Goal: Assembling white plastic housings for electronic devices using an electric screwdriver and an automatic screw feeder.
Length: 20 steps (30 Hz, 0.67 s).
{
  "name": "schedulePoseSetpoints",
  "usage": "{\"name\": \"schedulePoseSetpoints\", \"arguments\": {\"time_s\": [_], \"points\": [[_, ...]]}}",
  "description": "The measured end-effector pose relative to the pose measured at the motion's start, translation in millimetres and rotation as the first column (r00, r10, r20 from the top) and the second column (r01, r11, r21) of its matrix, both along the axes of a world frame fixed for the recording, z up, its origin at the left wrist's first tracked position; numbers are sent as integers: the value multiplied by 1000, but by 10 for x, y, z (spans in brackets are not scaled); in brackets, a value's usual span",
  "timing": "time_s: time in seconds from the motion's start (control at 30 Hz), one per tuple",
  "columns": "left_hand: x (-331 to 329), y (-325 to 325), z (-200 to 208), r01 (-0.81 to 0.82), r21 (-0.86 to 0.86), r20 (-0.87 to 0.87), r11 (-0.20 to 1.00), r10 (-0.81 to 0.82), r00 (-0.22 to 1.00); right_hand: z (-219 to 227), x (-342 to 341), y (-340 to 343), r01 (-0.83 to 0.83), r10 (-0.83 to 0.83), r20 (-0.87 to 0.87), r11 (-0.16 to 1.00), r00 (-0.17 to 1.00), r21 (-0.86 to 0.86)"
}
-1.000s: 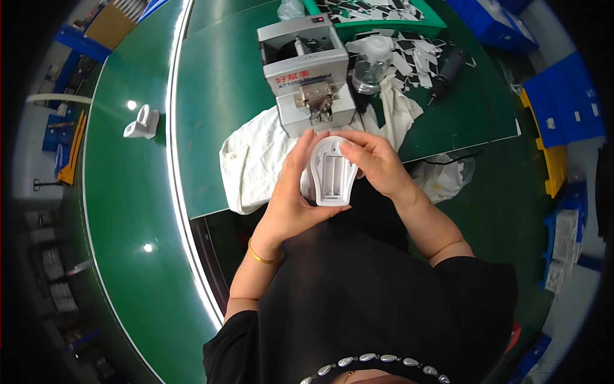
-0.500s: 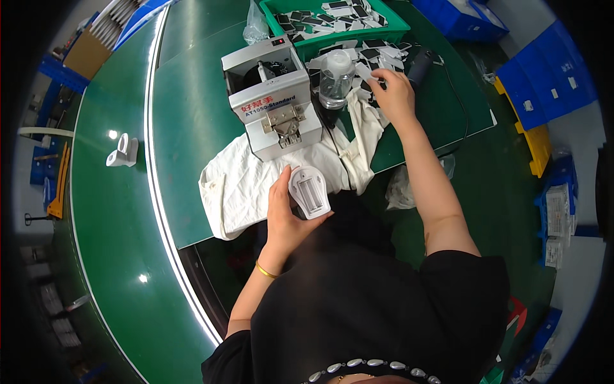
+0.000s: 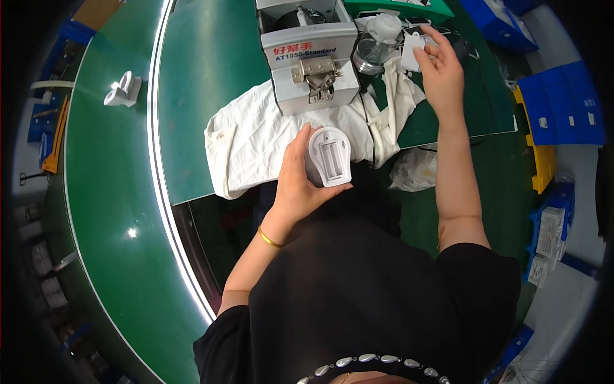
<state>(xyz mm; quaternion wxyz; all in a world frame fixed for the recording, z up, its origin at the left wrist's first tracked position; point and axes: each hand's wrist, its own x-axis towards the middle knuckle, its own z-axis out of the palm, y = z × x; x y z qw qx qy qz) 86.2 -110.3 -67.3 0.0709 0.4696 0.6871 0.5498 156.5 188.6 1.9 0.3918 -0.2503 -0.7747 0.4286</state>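
My left hand is closed around a white, round-ended plastic housing, whose battery compartment faces up uncovered with two empty slots. At the far right, my right hand pinches a small flat white plate with a little tab at its top. Just left of that plate stands a clear bottle with a white cap. A grey machine with a metal clamp-like mechanism on its front is ahead of the housing. Under the machine's front, a white cloth hangs over the table edge.
On the green belt at left lies another white plastic part. A green bin is at the back, with flat white and dark pieces before it. Blue bins line the right side. A clear plastic bag hangs below the table edge.
My right hand has picked up a flat white plate from the scattered pieces and lifted it. My left hand still holds the housing. The whole view has shifted.
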Motion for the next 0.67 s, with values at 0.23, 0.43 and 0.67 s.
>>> {"name": "schedulePoseSetpoints", "arguments": {"time_s": [0.23,0.43,0.67], "points": [[0,13,-67,20,27,83,999,-22,996,183,319,-1298,-506,584,33,730,811,-459],[-12,-9,-34,29,-22,90,999,-27,996,-35,274,-1392,-576,661,141,724,737,-381],[-1,-34,-59,43,-52,117,998,-37,992,-132,275,-1340,-561,506,333,823,796,91]]}}
